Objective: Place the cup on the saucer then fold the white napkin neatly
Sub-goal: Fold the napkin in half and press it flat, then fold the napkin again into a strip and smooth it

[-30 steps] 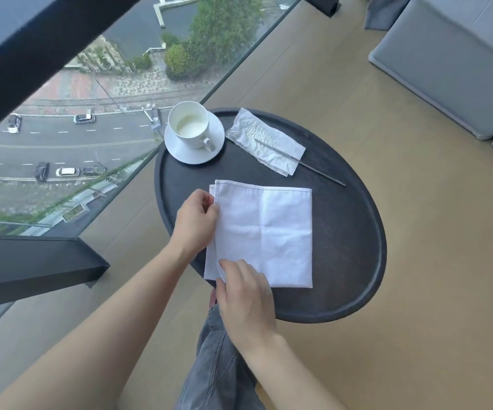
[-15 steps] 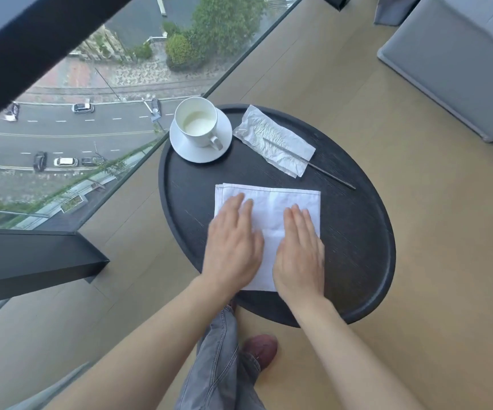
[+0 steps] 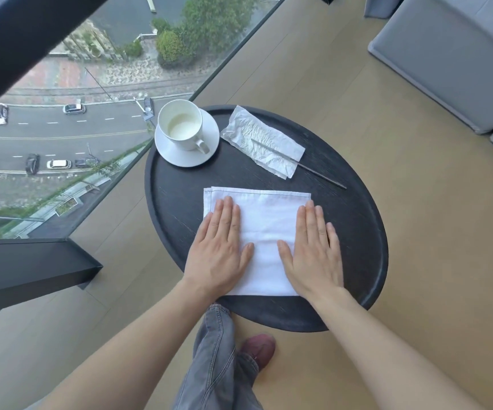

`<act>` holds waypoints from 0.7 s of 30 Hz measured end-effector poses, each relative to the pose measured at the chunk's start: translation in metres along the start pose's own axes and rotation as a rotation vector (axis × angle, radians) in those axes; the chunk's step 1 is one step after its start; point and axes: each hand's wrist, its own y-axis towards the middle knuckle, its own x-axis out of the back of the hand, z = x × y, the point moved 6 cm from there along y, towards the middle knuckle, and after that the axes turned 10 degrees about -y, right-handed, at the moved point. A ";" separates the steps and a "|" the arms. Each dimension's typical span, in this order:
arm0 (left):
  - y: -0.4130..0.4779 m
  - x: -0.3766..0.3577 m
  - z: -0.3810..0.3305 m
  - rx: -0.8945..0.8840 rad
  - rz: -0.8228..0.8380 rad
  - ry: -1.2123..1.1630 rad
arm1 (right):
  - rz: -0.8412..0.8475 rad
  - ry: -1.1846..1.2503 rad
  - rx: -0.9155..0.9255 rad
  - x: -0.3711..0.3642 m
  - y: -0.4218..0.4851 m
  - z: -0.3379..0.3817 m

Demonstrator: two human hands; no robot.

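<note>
Since half a second ago both hands have slid apart across the white napkin (image 3: 268,232): then they lay side by side near its middle, now the left hand (image 3: 218,247) covers the 9 o'clock edge and the right hand (image 3: 313,250) the 3 o'clock edge, with a bare strip of cloth between. A second ago the same hands were pinching at the left and near corners. The cup and saucer sit as before.

Round black desk (image 3: 357,238), raised rim, carries everything. Napkin lies near its centre, toward 6 o'clock, folded to a near square, layered edges showing at the far left corner, surface smooth with faint creases. Both hands press flat, palms down, fingers (image 3: 228,214) straight and together, released, gripping nothing.

Saucer (image 3: 209,149), white, at 11 o'clock on the desk, overhanging the rim slightly toward the window. Cup (image 3: 181,125) stands upright on it, handle toward 5 o'clock, pale residue inside.

Crumpled paper wrapper (image 3: 257,140) at 1 o'clock, a thin dark stick (image 3: 322,176) lying across it and running out toward 3 o'clock; its kind is hard to make out.

Napkin's near corners and side edges are hidden under the hands. Grey trouser leg (image 3: 215,359) and reddish shoe (image 3: 258,347) show below the desk; forearms are cut off by the lower frame.
</note>
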 end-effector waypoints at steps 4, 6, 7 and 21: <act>0.027 0.031 -0.004 -0.020 -0.075 0.029 | -0.077 0.007 0.065 0.031 0.027 -0.008; 0.051 0.046 -0.009 -0.021 -0.110 0.022 | -0.083 -0.004 0.121 0.047 0.047 -0.009; 0.063 0.050 -0.013 -0.032 -0.096 0.008 | -0.062 -0.022 0.153 0.053 0.057 -0.008; 0.115 0.037 -0.028 -0.243 0.329 0.124 | 0.306 0.315 0.205 0.060 0.087 -0.030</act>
